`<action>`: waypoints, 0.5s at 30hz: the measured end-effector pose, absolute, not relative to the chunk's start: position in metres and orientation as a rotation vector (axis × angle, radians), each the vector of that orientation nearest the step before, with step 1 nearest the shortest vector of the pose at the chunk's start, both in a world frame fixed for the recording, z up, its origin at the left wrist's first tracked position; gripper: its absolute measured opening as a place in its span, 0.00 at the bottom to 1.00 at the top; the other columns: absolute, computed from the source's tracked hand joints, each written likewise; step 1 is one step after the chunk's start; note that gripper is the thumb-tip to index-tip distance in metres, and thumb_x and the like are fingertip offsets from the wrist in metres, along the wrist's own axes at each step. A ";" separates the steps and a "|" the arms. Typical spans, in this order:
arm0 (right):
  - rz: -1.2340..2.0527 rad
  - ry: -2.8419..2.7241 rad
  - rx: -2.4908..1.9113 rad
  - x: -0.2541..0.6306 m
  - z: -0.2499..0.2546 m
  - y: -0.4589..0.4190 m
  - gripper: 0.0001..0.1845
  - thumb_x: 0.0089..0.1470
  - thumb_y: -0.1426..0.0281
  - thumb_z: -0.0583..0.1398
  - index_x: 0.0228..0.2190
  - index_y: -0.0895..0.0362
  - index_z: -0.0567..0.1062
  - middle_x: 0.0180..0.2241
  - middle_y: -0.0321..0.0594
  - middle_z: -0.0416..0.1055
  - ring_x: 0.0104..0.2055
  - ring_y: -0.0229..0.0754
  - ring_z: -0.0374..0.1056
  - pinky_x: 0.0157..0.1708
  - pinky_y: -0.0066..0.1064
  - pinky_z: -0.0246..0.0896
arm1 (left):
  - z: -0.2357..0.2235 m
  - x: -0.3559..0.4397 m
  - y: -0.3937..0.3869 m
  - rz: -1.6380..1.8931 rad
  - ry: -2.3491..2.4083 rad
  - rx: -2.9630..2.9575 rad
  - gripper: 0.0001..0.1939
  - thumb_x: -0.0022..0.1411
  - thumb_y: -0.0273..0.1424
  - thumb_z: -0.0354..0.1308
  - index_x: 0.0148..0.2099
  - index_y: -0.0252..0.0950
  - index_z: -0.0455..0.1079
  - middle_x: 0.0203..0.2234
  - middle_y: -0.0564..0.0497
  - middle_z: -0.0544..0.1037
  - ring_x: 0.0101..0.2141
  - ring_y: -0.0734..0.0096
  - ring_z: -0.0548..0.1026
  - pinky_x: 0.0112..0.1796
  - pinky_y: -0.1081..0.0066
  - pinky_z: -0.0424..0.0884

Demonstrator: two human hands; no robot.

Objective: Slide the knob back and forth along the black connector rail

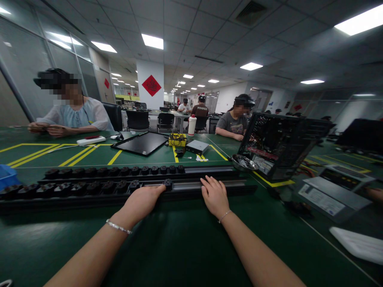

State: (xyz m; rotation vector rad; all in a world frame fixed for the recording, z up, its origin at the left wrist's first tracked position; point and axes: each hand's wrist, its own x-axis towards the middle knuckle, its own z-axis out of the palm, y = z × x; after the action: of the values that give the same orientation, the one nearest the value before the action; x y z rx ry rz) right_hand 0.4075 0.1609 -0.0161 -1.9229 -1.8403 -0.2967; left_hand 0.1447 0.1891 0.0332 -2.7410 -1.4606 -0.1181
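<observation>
Two long black track rails (pixel 209 186) lie side by side across the table, each carrying a row of black plug-in socket modules (pixel 121 185) on its left part. The right part of each rail shows a bare silvery channel. My left hand (pixel 145 201) is closed at the near rail, its thumb tip against the rightmost socket module (pixel 168 183), which stands a little apart from the others. Its other fingers are mostly hidden. My right hand (pixel 214 195) lies open on the near rail's bare stretch, fingers spread and holding nothing.
An open computer case (pixel 269 143) stands at right beside a metal bowl (pixel 243 162) and a power supply unit (pixel 335 191). Behind the rails lie a flat black screen (pixel 142 142), a yellow box (pixel 177 139) and a grey drive (pixel 196 147). A blue bin (pixel 8 177) is at left. People sit across the table.
</observation>
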 end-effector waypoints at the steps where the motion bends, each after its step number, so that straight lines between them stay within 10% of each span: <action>1: -0.294 -1.840 -1.924 0.407 -0.016 0.161 0.23 0.60 0.63 0.44 0.52 0.50 0.68 0.57 0.37 0.62 0.60 0.42 0.53 0.59 0.43 0.40 | 0.033 0.145 0.189 -0.117 -1.462 -2.742 0.18 0.61 0.26 0.43 0.51 0.44 0.63 0.38 0.47 0.78 0.37 0.61 0.76 0.36 0.64 0.69; 15: -0.297 -1.851 -1.925 0.408 -0.016 0.160 0.23 0.60 0.63 0.44 0.52 0.50 0.68 0.57 0.38 0.62 0.60 0.43 0.53 0.58 0.43 0.41 | 0.033 0.145 0.189 -0.121 -1.461 -2.758 0.17 0.62 0.27 0.43 0.50 0.44 0.64 0.38 0.48 0.78 0.37 0.62 0.76 0.36 0.66 0.69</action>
State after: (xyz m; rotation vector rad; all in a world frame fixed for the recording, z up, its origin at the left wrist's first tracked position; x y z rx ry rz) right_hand 0.4082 0.1605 -0.0163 -1.9254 -1.8509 -0.2966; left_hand 0.1445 0.1891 0.0335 -2.7582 -1.4615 -0.1207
